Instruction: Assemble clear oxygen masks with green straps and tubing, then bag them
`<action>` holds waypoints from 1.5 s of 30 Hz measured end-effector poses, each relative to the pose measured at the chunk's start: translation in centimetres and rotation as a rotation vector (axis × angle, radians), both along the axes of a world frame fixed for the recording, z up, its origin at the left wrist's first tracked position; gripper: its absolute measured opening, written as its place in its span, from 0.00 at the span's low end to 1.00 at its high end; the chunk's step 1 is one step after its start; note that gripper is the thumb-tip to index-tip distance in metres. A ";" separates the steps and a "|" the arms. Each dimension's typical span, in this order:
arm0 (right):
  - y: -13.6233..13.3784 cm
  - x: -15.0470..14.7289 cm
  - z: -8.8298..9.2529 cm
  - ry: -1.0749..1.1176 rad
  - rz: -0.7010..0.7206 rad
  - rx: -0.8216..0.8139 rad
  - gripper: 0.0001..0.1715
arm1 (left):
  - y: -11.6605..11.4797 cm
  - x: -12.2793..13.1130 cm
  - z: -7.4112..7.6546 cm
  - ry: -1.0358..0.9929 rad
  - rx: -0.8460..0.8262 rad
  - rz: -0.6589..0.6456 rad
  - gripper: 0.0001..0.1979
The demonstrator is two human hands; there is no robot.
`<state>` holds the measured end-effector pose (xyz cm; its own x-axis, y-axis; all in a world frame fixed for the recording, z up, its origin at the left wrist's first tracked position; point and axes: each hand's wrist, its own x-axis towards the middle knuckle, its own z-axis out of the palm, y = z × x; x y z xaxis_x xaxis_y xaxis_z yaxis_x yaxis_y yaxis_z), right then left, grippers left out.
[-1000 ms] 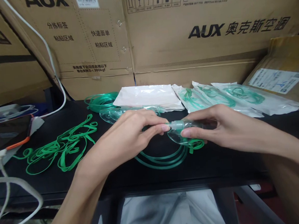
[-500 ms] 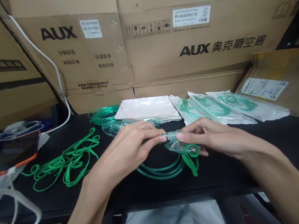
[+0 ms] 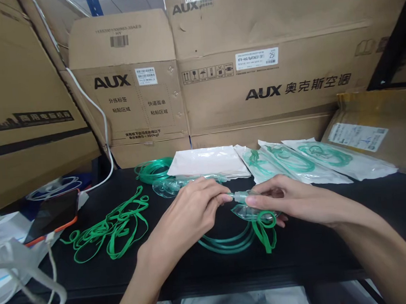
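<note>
My left hand (image 3: 196, 208) pinches the end of a green tube at the clear connector (image 3: 240, 197). Fingers of my right hand (image 3: 280, 197) close round that connector and the clear mask (image 3: 246, 212) beneath it. A green strap (image 3: 265, 233) hangs from the mask. Below the hands, coiled green tubing (image 3: 227, 246) lies on the black table (image 3: 185, 277). Behind my left hand are more clear masks (image 3: 167, 187), partly hidden by it.
Loose green straps (image 3: 114, 229) lie at the left, near a phone (image 3: 58, 215) and white cables. Behind are coiled tubing (image 3: 153, 170), a white packet stack (image 3: 209, 162), several bagged sets (image 3: 291, 159), a brown parcel (image 3: 373, 134) and large cartons (image 3: 272, 95).
The camera view has tilted up and shifted left, so the scene sits lower and more of the cartons shows. Both hands keep nearly the same hold on the tube, connector and mask.
</note>
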<state>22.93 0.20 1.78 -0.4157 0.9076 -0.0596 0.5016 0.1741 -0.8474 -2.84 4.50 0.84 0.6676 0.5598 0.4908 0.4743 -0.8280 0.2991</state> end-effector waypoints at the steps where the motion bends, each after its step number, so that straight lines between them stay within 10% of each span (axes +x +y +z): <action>1: 0.0 -0.1 0.0 -0.006 -0.003 0.008 0.27 | 0.0 0.0 -0.1 0.010 0.012 -0.002 0.11; 18: -0.5 -1.6 -0.9 -0.305 -0.199 0.399 0.27 | -0.1 0.1 0.5 0.090 -0.133 0.026 0.15; 32: -0.3 0.6 -1.0 -0.521 -0.098 0.891 0.25 | 0.0 -0.1 0.2 0.029 -0.581 0.005 0.24; 45: -0.4 -0.5 -0.8 -0.578 -0.119 1.011 0.20 | 0.2 0.7 0.0 -0.059 -0.355 0.003 0.15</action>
